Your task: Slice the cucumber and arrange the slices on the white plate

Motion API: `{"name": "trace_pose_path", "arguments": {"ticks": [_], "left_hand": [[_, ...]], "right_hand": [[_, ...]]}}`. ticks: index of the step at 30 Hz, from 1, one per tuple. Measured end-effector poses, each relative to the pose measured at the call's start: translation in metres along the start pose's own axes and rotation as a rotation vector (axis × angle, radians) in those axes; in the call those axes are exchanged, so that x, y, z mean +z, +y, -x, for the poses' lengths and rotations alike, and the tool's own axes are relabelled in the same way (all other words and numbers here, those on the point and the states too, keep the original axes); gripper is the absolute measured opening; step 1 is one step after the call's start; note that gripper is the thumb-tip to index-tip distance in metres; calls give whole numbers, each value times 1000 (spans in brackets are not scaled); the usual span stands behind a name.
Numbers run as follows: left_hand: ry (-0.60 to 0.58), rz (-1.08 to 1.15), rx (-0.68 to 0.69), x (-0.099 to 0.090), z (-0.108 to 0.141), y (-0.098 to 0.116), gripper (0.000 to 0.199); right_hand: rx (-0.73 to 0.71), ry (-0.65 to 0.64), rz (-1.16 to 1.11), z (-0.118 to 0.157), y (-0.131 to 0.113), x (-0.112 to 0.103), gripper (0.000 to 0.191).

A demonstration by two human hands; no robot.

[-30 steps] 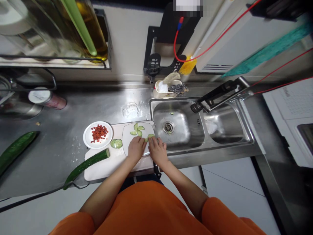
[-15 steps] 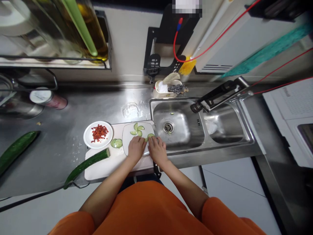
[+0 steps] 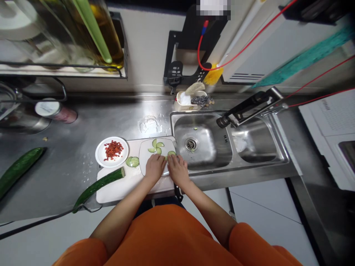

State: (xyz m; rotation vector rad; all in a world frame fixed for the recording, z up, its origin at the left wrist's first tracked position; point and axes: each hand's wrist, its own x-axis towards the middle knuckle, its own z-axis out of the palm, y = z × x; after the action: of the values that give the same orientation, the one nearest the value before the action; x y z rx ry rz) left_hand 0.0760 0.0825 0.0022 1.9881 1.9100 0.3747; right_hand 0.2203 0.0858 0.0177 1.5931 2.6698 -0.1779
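Observation:
Over the lower part of a white square plate (image 3: pixel 144 149), my left hand (image 3: pixel 155 167) and my right hand (image 3: pixel 178 170) are side by side with fingers bent together. A bit of green cucumber shows between their fingertips, and another cucumber slice (image 3: pixel 171 152) lies at my right fingertips. Several thin cucumber slices (image 3: pixel 155 145) are arranged in a curved fan near the plate's far edge. Left of the plate, overlapping round slices (image 3: pixel 132 162) lie on the pale cutting board (image 3: pixel 111 190). A cut cucumber (image 3: pixel 101 186) rests across the board's left side. My fingers partly hide what they pinch.
A white dish (image 3: pixel 100 157) with chopped red pieces stands at the board's far left corner. A black knife handle (image 3: pixel 178 194) sticks out at the near edge. The double sink (image 3: pixel 210 155) and faucet (image 3: pixel 249 107) are to the right; a whole cucumber (image 3: pixel 19 170) lies left.

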Motion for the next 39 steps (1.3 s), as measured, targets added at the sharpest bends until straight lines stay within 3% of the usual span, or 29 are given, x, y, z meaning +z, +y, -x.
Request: {"name": "trace_pose_path", "arguments": {"ticks": [6, 10, 16, 19, 22, 28, 39], "left_hand": [[10, 27, 0, -2, 1, 2, 22], [72, 84, -7, -15, 11, -5, 21], [175, -49, -183, -50, 44, -51, 27], [152, -168, -294, -59, 53, -73, 30], [111, -216, -319, -59, 53, -81, 32], [60, -226, -366, -56, 44, -76, 33], [128, -194, -310, -54, 49, -82, 25]], "right_hand": [[4, 7, -2, 0, -1, -2, 41], [19, 5, -28, 1, 0, -7, 44], [46, 34, -72, 8, -7, -13, 39], [7, 23, -110, 11, -18, -13, 38], [-33, 2, -133, 13, -30, -14, 36], [-75, -22, -139, 15, -41, -16, 34], [-94, -43, -193, 7, -51, -19, 34]]}}
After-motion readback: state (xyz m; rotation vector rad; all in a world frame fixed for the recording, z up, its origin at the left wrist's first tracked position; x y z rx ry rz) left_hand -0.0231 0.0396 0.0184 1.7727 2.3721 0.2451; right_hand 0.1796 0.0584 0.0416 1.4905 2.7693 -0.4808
